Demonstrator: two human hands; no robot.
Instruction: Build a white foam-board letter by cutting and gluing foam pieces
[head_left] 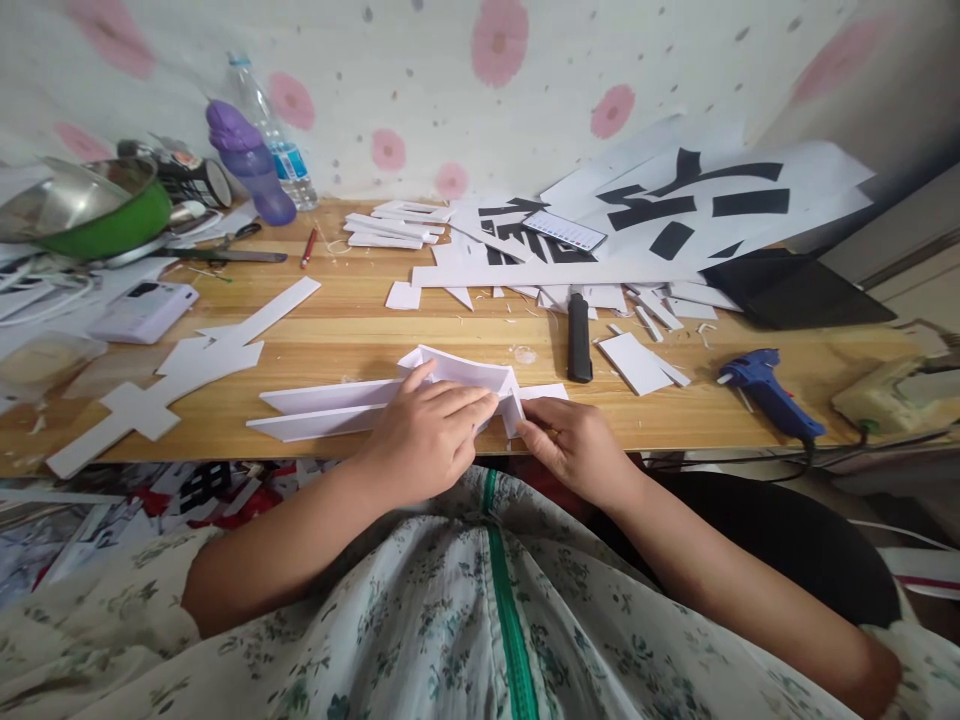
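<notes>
In front of me at the table's near edge stands a white foam-board shape (457,366) with upright side walls. My left hand (431,435) lies across it, fingers bent over its walls and holding it. Between the thumb and fingers of my right hand (581,450) is the short upright wall (511,408) at its right end. Two long white strips (322,422) stand on edge to the left, their right ends hidden behind my left hand. A flat white piece (546,392) shows just behind my right hand. My fingertips partly cover the joints.
A blue glue gun (772,392) lies at the right, and a black-handled tool (578,338) lies behind my hands. Flat white cutouts (146,405) are on the left. Paper with black shapes (739,225), a phone (564,230), scraps, bottles and a green bowl (112,220) line the back.
</notes>
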